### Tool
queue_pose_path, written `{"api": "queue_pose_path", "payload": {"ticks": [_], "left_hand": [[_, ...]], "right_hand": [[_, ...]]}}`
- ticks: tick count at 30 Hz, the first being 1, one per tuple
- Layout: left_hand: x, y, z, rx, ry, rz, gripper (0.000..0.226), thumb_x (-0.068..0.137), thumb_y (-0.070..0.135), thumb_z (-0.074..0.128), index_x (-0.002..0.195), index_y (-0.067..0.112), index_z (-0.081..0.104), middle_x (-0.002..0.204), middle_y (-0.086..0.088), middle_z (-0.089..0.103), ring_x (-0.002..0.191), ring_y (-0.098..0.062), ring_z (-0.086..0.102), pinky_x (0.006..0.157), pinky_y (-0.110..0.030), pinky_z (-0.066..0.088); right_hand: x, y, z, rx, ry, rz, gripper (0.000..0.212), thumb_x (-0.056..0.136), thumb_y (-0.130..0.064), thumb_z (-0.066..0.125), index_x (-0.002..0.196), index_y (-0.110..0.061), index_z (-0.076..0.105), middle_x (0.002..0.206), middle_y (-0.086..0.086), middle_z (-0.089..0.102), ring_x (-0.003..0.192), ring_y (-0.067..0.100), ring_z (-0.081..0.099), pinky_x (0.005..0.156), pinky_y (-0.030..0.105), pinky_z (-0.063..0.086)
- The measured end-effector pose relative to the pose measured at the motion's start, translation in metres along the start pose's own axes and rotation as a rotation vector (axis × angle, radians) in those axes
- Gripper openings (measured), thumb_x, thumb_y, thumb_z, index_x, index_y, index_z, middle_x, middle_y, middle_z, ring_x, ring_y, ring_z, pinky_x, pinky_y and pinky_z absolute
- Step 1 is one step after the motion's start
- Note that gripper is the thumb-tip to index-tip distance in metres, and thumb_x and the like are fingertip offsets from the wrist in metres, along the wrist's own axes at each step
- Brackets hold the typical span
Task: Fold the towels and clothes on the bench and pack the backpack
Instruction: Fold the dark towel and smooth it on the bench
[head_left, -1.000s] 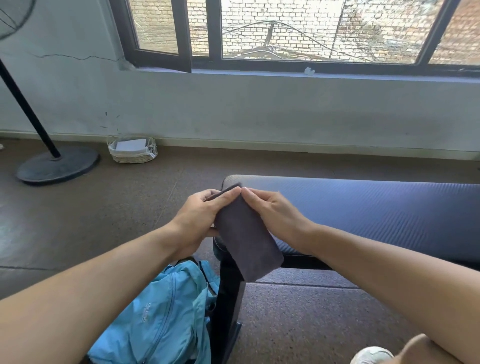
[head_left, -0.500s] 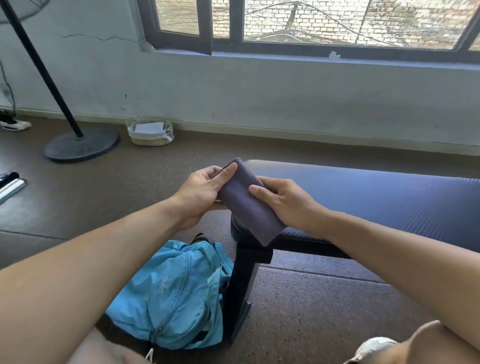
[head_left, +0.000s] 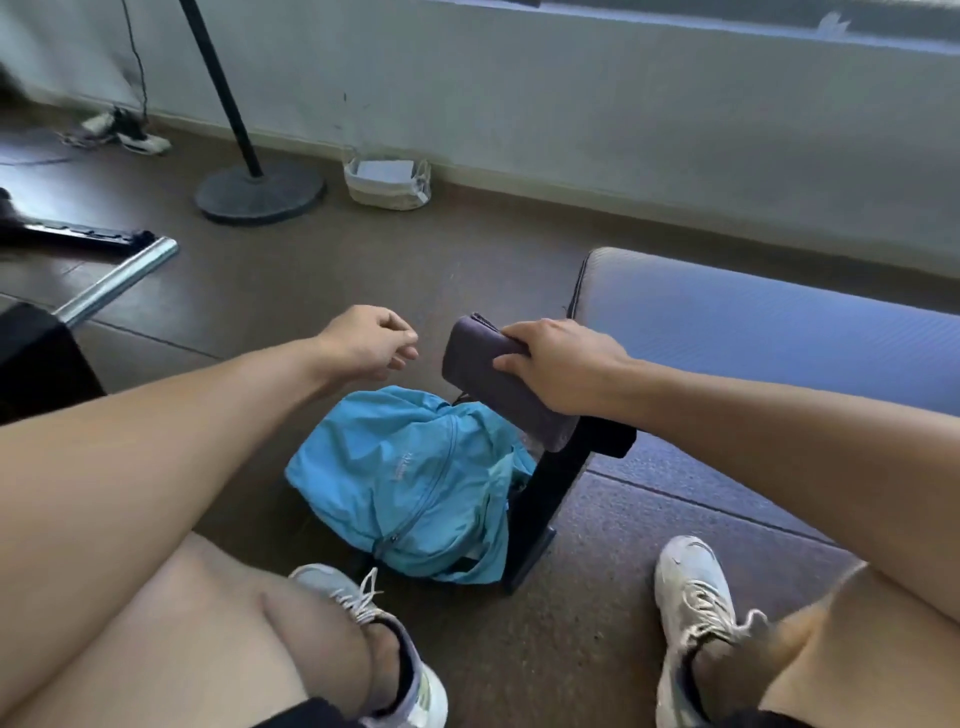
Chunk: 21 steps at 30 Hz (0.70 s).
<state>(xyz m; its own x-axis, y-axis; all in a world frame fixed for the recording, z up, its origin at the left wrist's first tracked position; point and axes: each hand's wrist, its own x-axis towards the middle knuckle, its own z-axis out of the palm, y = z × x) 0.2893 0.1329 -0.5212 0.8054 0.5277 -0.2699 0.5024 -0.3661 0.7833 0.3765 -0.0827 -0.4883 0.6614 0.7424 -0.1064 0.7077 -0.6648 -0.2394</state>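
Note:
A folded dark grey towel (head_left: 498, 384) is in the grip of my right hand (head_left: 563, 366), just off the left end of the blue padded bench (head_left: 769, 332). My left hand (head_left: 371, 340) hovers to the left of the towel, fingers loosely curled, holding nothing. A light blue backpack (head_left: 410, 483) lies on the brown floor below both hands, leaning against the bench's black leg (head_left: 545, 499). Its zipper runs down the middle; I cannot tell whether it is open.
A black fan stand (head_left: 260, 195) and a small white basket (head_left: 387, 182) stand by the far wall. A metal bar (head_left: 117, 280) and black equipment lie at the left. My two feet in white sneakers (head_left: 693, 597) flank the backpack.
My left hand has let go of the towel and moved left. My right hand alone now holds the folded towel, off the bench's end. The view has tilted down toward the backpack.

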Motion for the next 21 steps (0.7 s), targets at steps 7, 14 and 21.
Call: {"api": "queue_pose_path", "payload": {"ticks": [7, 14, 21], "left_hand": [[0.0, -0.043, 0.017, 0.785, -0.155, 0.07, 0.012, 0.089, 0.034, 0.065, 0.098, 0.026, 0.068, 0.108, -0.001, 0.07, 0.101, -0.024, 0.064, 0.08, -0.032, 0.049], [-0.001, -0.117, 0.127, 0.781, -0.332, -0.067, 0.042, 0.088, 0.025, 0.06, 0.129, 0.015, 0.058, 0.136, -0.011, 0.059, 0.126, -0.031, 0.057, 0.105, -0.041, 0.048], [-0.031, -0.177, 0.212, 0.735, -0.235, 0.045, 0.059, 0.087, 0.03, 0.065, 0.139, 0.021, 0.038, 0.147, -0.006, 0.033, 0.137, -0.027, 0.034, 0.113, -0.04, 0.033]], "right_hand": [[0.018, -0.019, 0.019, -0.238, -0.117, -0.022, 0.03, 0.097, -0.047, 0.051, 0.115, -0.026, 0.063, 0.112, 0.003, 0.068, 0.1, 0.03, 0.066, 0.07, 0.034, 0.041], [0.033, -0.041, 0.069, -0.244, -0.21, -0.033, 0.026, 0.1, -0.017, 0.046, 0.122, -0.007, 0.055, 0.123, 0.013, 0.062, 0.111, 0.035, 0.063, 0.075, 0.037, 0.041], [0.047, -0.034, 0.13, 0.084, -0.174, 0.248, 0.043, 0.097, -0.007, 0.052, 0.138, -0.009, 0.04, 0.133, 0.015, 0.049, 0.12, 0.037, 0.056, 0.082, 0.04, 0.042]]}}
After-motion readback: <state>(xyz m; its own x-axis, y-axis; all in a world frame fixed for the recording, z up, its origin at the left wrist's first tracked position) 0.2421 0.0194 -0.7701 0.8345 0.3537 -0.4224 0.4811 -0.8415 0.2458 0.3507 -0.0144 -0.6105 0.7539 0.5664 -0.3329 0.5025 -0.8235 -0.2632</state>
